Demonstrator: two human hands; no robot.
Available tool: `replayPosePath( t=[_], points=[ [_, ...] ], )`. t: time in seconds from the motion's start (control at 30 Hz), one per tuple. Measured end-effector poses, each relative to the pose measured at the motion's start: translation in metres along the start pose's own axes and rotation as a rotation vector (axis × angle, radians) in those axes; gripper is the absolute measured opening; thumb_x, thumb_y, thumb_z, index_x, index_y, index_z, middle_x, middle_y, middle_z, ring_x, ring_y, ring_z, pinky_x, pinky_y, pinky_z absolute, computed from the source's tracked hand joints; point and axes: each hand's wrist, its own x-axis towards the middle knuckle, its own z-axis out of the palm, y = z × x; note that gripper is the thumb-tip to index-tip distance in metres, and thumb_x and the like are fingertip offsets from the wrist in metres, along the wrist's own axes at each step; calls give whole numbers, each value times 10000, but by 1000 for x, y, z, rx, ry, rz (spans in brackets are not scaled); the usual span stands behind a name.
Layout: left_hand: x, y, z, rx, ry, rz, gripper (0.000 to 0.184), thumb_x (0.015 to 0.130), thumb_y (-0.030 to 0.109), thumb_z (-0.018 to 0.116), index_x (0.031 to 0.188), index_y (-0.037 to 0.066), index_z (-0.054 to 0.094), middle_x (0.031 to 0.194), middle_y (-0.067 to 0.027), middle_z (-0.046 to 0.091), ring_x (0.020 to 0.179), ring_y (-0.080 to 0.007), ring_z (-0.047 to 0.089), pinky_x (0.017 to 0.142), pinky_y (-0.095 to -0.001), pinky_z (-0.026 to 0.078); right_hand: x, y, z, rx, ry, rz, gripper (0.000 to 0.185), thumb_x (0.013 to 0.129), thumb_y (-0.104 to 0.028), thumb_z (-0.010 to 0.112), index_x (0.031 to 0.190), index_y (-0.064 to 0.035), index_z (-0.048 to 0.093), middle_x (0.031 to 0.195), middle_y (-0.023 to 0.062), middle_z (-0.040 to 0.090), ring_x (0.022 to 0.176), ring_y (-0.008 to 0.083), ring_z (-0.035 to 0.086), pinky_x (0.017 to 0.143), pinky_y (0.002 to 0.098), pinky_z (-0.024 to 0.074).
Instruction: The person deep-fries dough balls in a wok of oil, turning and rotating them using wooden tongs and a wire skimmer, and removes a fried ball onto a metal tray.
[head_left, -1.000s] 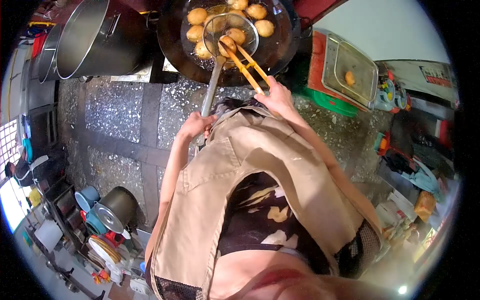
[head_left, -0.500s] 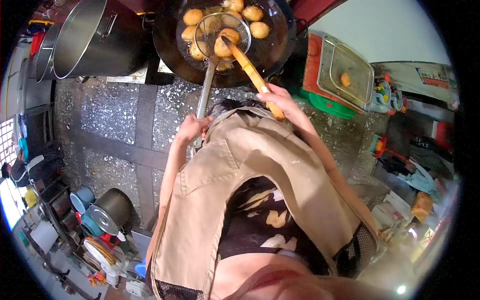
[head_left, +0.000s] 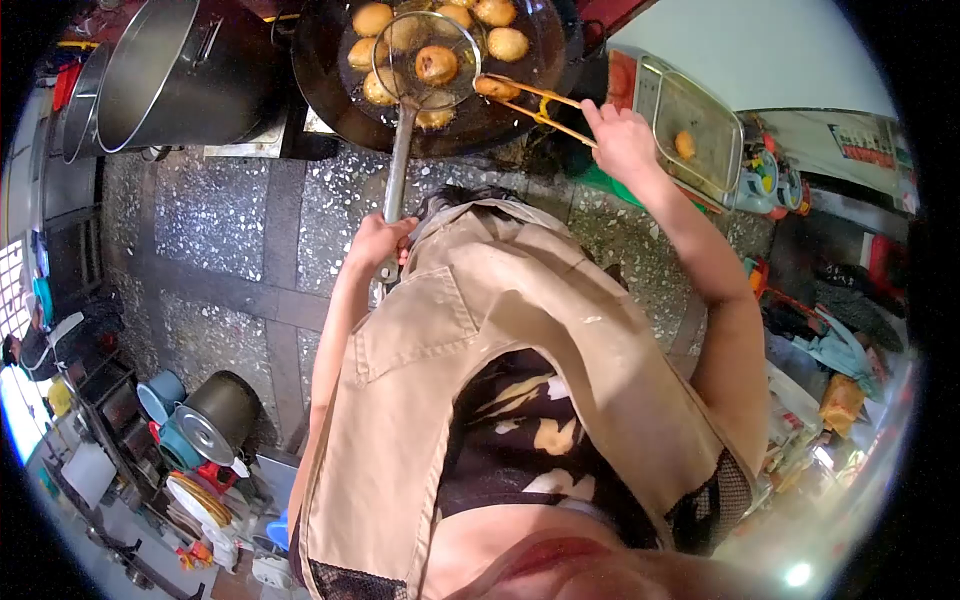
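Since the earlier frame, the clamped fried ball [head_left: 495,88] has been carried by the tongs [head_left: 546,107] from above the strainer [head_left: 410,68] to just beside its rim, over the wok [head_left: 325,75]. It is judged light, oily and fairly tender, best pinched gently around its middle. Nearest, the strainer's handle [head_left: 399,165] is gripped by the curled fingers of the left hand [head_left: 383,242]; farther out, the tongs are squeezed between the fingers of the right hand [head_left: 624,145]. Another ball [head_left: 437,65] is held in the strainer; beyond, one piece [head_left: 684,145] is carried on the tray [head_left: 695,105].
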Motion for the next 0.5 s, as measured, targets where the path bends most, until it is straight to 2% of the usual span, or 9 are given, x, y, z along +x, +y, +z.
replayPosePath(
  t=[0.03,0.1,0.17,0.23,0.3,0.4,0.5],
  points=[
    [-1,0,1,5,13,-1,248,808,157,589,631,1,511,493,-26,470,373,-105,452,363,-249,368,3,-1,6,2,0,2,504,678,-120,592,1154,-70,435,841,115,548,788,277,565,682,375,446],
    [-2,-1,1,-21,-7,10,237,811,153,587,645,1,510,495,-18,461,377,-101,448,364,-246,367,10,-4,13,-121,153,-129,467,686,-83,550,1137,-47,435,848,110,550,755,264,559,672,379,437],
    [-2,-2,0,-45,-29,25,227,813,150,584,659,1,510,497,-10,453,381,-96,444,365,-243,366,15,-8,9,-121,101,-113,486,663,-113,595,1121,-36,452,861,110,552,796,269,564,684,380,451],
    [1,-6,-1,-87,-45,14,220,817,150,580,669,4,509,502,2,438,386,-92,439,367,-242,364,21,-7,-14,-6,-177,-59,529,623,-171,648,1104,-35,476,873,119,554,842,281,566,713,382,468],
    [-1,-3,0,-81,-42,16,218,816,153,583,676,3,509,503,5,434,386,-92,437,367,-242,362,32,1,-40,191,-459,76,620,563,-298,700,1089,-46,492,912,122,599,880,281,582,737,385,479],
    [1,-5,0,-82,-42,20,211,813,156,588,691,3,510,503,7,431,384,-92,437,368,-244,363,41,3,-46,292,-493,208,589,561,-327,704,1049,-48,529,940,131,610,886,280,586,734,380,482],
    [2,-6,-3,-66,-54,9,200,808,156,592,710,-1,519,499,5,431,381,-95,440,367,-246,367,49,-7,-17,282,-514,192,566,560,-322,703,1028,-46,544,928,128,613,874,281,590,735,380,483]
  ],
)
